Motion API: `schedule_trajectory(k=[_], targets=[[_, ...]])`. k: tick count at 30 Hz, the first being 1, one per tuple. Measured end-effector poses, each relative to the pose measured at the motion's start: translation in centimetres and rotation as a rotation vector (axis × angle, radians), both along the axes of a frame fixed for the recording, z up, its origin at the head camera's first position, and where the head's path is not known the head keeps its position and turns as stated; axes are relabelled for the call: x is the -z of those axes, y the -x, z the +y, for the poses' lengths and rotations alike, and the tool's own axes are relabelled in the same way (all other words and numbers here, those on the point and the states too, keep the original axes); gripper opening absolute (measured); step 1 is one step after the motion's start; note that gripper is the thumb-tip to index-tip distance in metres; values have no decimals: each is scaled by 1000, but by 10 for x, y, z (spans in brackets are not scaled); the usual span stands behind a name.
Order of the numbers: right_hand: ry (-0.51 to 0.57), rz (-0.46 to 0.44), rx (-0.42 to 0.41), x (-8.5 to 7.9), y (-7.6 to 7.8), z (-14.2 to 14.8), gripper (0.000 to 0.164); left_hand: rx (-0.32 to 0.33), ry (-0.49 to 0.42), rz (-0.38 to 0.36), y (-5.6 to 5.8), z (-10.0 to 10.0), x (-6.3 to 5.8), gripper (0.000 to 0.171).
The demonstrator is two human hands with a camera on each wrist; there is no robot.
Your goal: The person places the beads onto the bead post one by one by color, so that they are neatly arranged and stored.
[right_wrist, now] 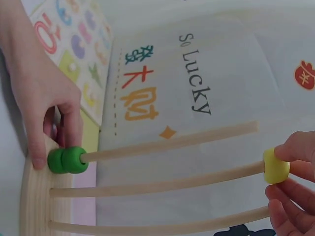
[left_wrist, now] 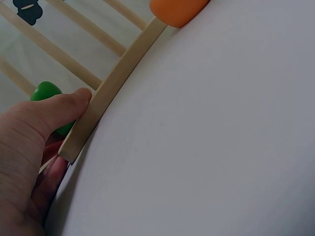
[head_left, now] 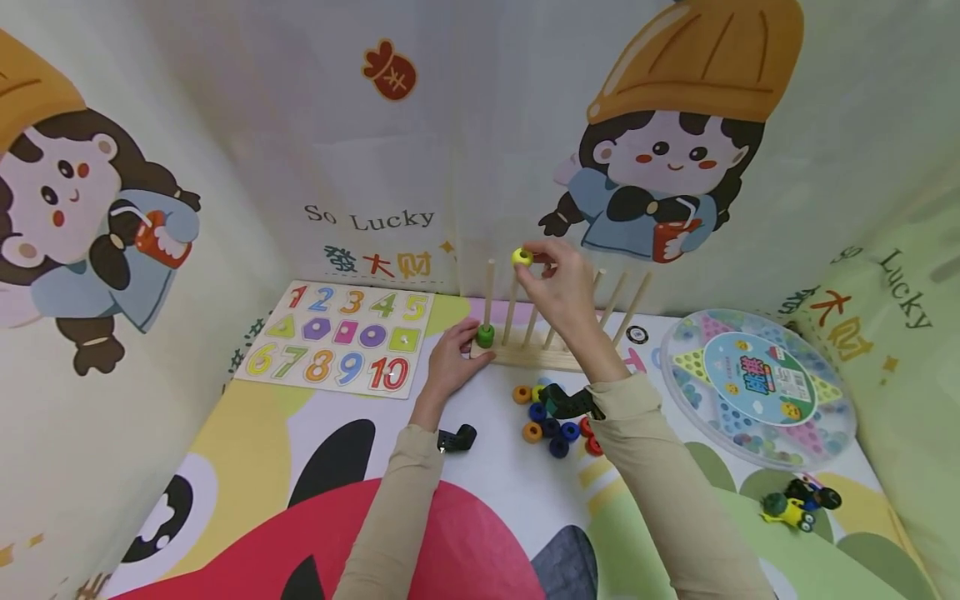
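My right hand [head_left: 566, 287] pinches a yellow bead [right_wrist: 276, 165] between thumb and fingers. The bead sits right at the top of the second peg [right_wrist: 157, 181] of a wooden peg stand [head_left: 540, 357]. Two green beads [right_wrist: 74, 160] are stacked at the bottom of the first peg [right_wrist: 172, 142]. With thumb and fingers around the stand's left end, my left hand [head_left: 452, 362] grips the base beside those green beads. The right hand hides some of the other pegs in the head view.
Loose beads in orange, blue and red [head_left: 551, 427] lie in front of the stand. A number puzzle board [head_left: 330, 337] lies to the left. At the right are a round clear game box [head_left: 757, 387] and a small yellow-and-black toy [head_left: 798, 504]. Printed cloth walls [head_left: 480, 150] rise behind.
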State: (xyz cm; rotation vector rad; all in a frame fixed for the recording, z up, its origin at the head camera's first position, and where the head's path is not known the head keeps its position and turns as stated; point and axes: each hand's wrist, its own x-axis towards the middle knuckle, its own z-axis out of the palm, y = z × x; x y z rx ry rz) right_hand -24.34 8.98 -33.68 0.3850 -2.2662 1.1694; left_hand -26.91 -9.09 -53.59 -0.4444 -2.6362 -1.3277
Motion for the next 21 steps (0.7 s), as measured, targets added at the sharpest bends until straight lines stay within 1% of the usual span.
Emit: schedule_trajectory(k=[3,7,11,15,18,21], targets=[[-1,-25,9,-1,1,1,20,-3,6,-1,1,1,-1,60],[17,-40,-11,0,-2,3,22,-5,13,3,0,1,-1,60],[36,0,-50,3,-8,9,22,-1,18,-12,1,1,-2,60],[61,28,-67,8,-18,19,20,-3,10,-30,1,2,-3,60],[85,5,-62,14,-25,26,19,-5,2,-39,0,2,-4,60],[83,-33,-51,23,-30,34,20,-5,-1,-43,0,2,-4,60]])
